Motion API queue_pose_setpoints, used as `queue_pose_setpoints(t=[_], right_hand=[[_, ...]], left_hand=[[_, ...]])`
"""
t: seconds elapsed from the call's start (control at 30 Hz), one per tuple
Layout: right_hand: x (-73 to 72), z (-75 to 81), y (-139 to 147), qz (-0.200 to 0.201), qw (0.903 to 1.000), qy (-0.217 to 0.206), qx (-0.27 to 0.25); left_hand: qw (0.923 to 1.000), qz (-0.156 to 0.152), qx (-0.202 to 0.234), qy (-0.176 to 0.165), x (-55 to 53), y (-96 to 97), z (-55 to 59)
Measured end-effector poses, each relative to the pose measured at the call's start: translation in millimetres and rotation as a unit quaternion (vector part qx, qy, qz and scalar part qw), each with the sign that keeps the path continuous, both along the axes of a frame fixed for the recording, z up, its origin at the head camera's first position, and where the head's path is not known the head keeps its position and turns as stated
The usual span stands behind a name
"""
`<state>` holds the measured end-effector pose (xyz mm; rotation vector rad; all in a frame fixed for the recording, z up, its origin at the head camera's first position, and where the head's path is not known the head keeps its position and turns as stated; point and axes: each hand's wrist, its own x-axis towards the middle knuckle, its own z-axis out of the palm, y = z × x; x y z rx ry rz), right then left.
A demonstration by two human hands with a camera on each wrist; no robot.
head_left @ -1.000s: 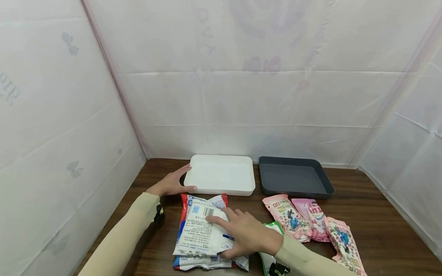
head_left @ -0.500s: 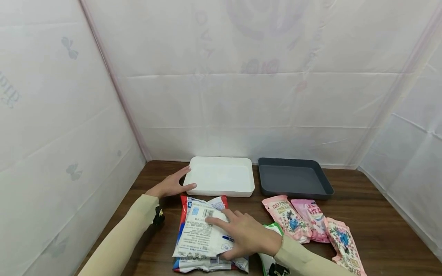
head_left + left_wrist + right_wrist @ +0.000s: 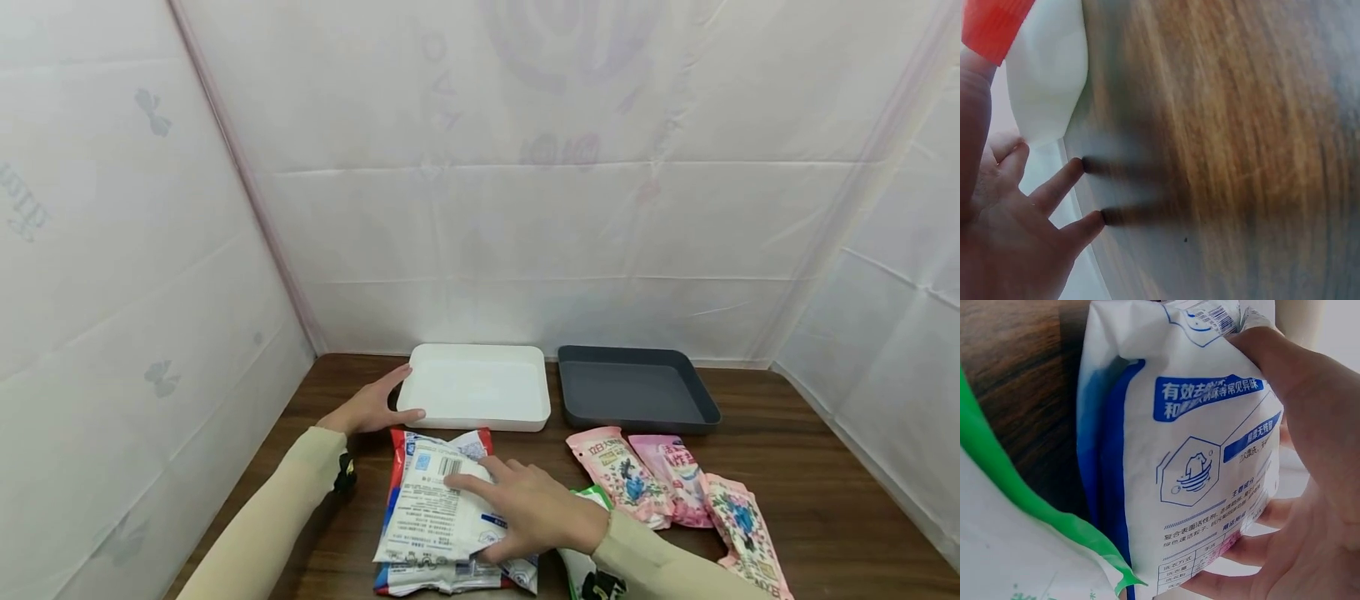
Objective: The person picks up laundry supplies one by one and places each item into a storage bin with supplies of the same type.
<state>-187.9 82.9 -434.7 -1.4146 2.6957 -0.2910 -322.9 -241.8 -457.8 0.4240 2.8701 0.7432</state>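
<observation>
In the head view my left hand [image 3: 367,408] is at the left side of the white tray [image 3: 474,385], thumb at its front-left corner. The left wrist view shows that hand's spread fingers [image 3: 1057,187], two fingertips right at the wooden tabletop. My right hand [image 3: 536,510] rests, fingers spread, on a white-and-blue laundry powder bag [image 3: 427,508] printed with Chinese text. In the right wrist view the thumb lies at one edge of this bag [image 3: 1185,444] and the other fingers at another edge. Beneath it lies a red, blue and white bag [image 3: 420,579], mostly covered.
A dark grey tray [image 3: 637,387] stands right of the white one. Several pink pouches lie on the right: a floral pouch [image 3: 626,479], a plainer pink pouch [image 3: 675,475] and another floral pouch [image 3: 750,537]. A green-edged white bag [image 3: 592,497] is partly under my right wrist. White sheeting surrounds the table.
The head view has shifted very slightly, so the scene sits a little lower. Both hands and all the bags and trays keep their places.
</observation>
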Motion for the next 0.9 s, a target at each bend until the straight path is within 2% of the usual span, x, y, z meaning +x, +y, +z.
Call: queue_pose_setpoints(t=[0.23, 0.47, 0.7, 0.9], right_hand=[[-5.1, 1.1, 0.6, -0.009, 0.9996, -0.023, -0.012], [-10.2, -1.0, 3.4, 0.000, 0.9979, -0.032, -0.056], [-13.5, -1.6, 2.2, 0.013, 0.9965, -0.015, -0.081], [-16.4, -3.5, 1.2, 0.021, 0.9965, -0.014, -0.079]], left_hand=[[1.0000, -0.001, 0.003, 0.005, -4.8, -2.4, -6.8], [1.0000, 0.006, 0.006, 0.004, -5.2, -3.2, -7.5], [0.9999, 0.007, 0.004, 0.006, -7.4, -5.3, -5.2], [0.9998, 0.018, 0.002, -0.001, -3.2, -7.9, -6.9]])
